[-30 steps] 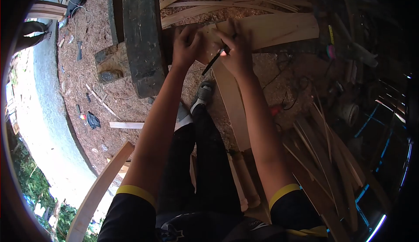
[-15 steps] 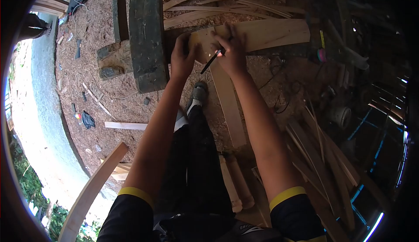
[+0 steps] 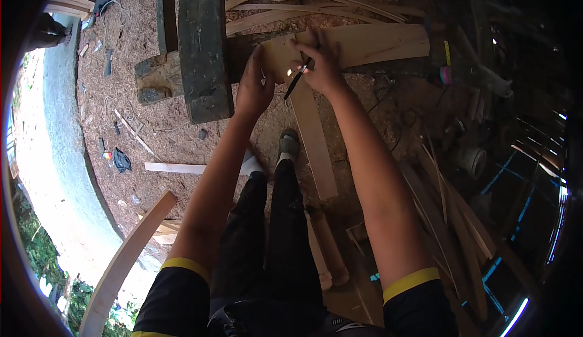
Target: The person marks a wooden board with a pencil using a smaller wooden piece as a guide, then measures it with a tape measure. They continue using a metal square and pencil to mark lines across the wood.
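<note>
Our arms run out nearly straight from the dark sleeves [image 3: 176,294], hands drawn slightly inward. Narrower board [image 3: 314,155] sits below our right hand [image 3: 327,73], sloping away from us. Left hand [image 3: 252,91]: thumb spread from curved fingers, at the left end of the pale board [image 3: 388,44]; can't tell if we're gripping it. Right hand: wrist angled in, thumb and fingers closed on a dark stick [image 3: 294,86] tilted back toward us, other fingers over the board. Pale board lies along the bench [image 3: 240,45]. Thin strips [image 3: 328,3] lie beyond.
</note>
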Available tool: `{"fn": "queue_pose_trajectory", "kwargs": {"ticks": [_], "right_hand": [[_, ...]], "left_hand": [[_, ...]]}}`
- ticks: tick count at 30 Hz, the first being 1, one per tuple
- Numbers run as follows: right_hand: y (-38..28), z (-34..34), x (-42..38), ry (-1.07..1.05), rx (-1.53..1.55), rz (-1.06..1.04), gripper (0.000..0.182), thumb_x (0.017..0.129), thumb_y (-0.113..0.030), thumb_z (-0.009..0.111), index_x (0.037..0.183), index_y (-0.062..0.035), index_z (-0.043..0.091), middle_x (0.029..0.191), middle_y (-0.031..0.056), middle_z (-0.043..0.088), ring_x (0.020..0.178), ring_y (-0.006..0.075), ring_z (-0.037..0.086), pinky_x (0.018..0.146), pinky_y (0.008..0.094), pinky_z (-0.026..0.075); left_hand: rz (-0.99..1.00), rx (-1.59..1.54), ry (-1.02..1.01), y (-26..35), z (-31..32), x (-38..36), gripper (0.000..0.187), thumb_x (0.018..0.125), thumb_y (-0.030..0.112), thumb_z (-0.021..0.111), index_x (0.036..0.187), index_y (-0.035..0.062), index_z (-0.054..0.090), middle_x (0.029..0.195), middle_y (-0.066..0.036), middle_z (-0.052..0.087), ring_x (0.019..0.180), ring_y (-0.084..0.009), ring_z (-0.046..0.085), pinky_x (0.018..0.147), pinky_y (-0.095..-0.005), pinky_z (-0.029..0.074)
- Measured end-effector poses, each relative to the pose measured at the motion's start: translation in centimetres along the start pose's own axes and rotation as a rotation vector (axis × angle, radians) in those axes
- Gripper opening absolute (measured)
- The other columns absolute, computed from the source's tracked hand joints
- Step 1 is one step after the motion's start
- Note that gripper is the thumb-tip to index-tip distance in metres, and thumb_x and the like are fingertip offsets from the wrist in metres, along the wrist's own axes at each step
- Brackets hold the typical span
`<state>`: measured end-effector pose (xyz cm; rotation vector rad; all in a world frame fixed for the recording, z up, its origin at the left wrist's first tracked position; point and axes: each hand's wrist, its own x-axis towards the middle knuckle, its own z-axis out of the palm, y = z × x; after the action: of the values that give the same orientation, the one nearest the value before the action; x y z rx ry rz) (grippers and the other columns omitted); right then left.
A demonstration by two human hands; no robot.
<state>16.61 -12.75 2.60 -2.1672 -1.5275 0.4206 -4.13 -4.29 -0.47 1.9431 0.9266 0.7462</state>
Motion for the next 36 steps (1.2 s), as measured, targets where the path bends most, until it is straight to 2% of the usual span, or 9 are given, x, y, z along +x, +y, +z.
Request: {"fn": "queue_pose_trajectory", "kwargs": {"ticks": [5,8,12,18,20,27,29,32,36], "right_hand": [[-0.1,-0.2,-0.1,0.005,-0.004,0.007,0.058,0.097,-0.040,0.083,0.154,-0.0380,0.070,0.182,0.0179,0.038,0.171,0.0429,0.027,0.132,0.0770,0.014],[0.0,0.0,0.0,0.005,-0.003,0.011,0.058,0.096,-0.039,0.083,0.153,-0.0380,0.070,0.181,0.0178,0.040,0.171,0.0432,0.028,0.132,0.0769,0.014],[0.1,0.3,-0.2,0.040,0.001,-0.011,0.059,0.096,-0.037,0.083,0.153,-0.0382,0.070,0.181,0.0176,0.041,0.170,0.0436,0.031,0.132,0.0774,0.016],[0.2,0.5,-0.2,0.073,-0.013,-0.054,0.057,0.098,-0.039,0.084,0.153,-0.0349,0.070,0.179,0.0192,0.041,0.169,0.0443,0.031,0.129,0.0793,0.015],[0.1,0.4,-0.3,0.072,-0.025,-0.059,0.058,0.097,-0.040,0.085,0.153,-0.0346,0.070,0.180,0.0183,0.041,0.169,0.0445,0.031,0.128,0.0803,0.017],[0.5,0.7,-0.4,0.080,-0.006,-0.072,0.059,0.096,-0.041,0.087,0.152,-0.0350,0.070,0.180,0.0156,0.040,0.168,0.0469,0.032,0.128,0.0809,0.018],[0.5,0.7,-0.3,0.089,0.015,-0.073,0.059,0.095,-0.042,0.087,0.151,-0.0354,0.071,0.180,0.0153,0.041,0.168,0.0473,0.032,0.128,0.0807,0.018],[0.4,0.5,-0.3,0.075,0.007,-0.066,0.058,0.095,-0.042,0.087,0.150,-0.0358,0.072,0.180,0.0152,0.040,0.167,0.0472,0.033,0.129,0.0802,0.018],[0.6,0.9,-0.2,0.091,0.009,-0.070,0.058,0.094,-0.042,0.088,0.150,-0.0357,0.072,0.180,0.0157,0.041,0.168,0.0472,0.033,0.129,0.0798,0.017]], "left_hand": [[0.084,-0.203,-0.192,0.4,-2.2,-0.5,0.099,0.091,-0.002,0.082,0.175,-0.0012,0.031,0.170,-0.028,0.048,0.155,-0.0397,0.055,0.118,-0.0436,0.055],[0.104,-0.189,-0.166,0.0,-2.1,-0.6,0.100,0.091,0.001,0.085,0.176,0.0006,0.032,0.168,-0.025,0.053,0.155,-0.0328,0.056,0.125,-0.0435,0.048],[0.074,-0.177,-0.190,0.2,-2.3,-0.4,0.101,0.092,0.003,0.087,0.176,0.0003,0.032,0.168,-0.025,0.053,0.155,-0.0328,0.056,0.126,-0.0436,0.047],[0.111,-0.090,-0.201,-0.9,-3.0,1.0,0.086,0.098,0.011,0.084,0.171,-0.0009,0.040,0.167,-0.025,0.054,0.151,-0.0324,0.059,0.124,-0.0419,0.048],[-0.128,-0.256,-0.170,-2.6,-2.3,2.0,0.071,0.100,0.020,0.082,0.161,-0.0017,0.054,0.152,-0.028,0.063,0.141,-0.0433,0.064,0.116,-0.0473,0.053],[-0.065,0.021,-0.081,0.1,-1.1,4.7,0.053,0.100,0.026,0.083,0.148,0.0076,0.070,0.127,-0.027,0.067,0.118,-0.0433,0.072,0.104,-0.0482,0.058],[-0.076,0.037,-0.087,-1.4,-0.1,5.4,0.050,0.103,0.023,0.082,0.148,0.0084,0.069,0.124,-0.022,0.070,0.116,-0.0299,0.072,0.098,-0.0408,0.060],[-0.179,-0.156,-0.130,-3.3,0.5,6.1,0.048,0.100,0.021,0.086,0.143,0.0076,0.069,0.122,-0.018,0.074,0.107,-0.0231,0.075,0.089,-0.0374,0.062],[-0.362,-0.380,-0.168,-1.2,-0.3,6.2,0.050,0.094,0.025,0.093,0.136,0.0073,0.072,0.114,-0.018,0.076,0.101,-0.0236,0.078,0.086,-0.0377,0.064]]}}
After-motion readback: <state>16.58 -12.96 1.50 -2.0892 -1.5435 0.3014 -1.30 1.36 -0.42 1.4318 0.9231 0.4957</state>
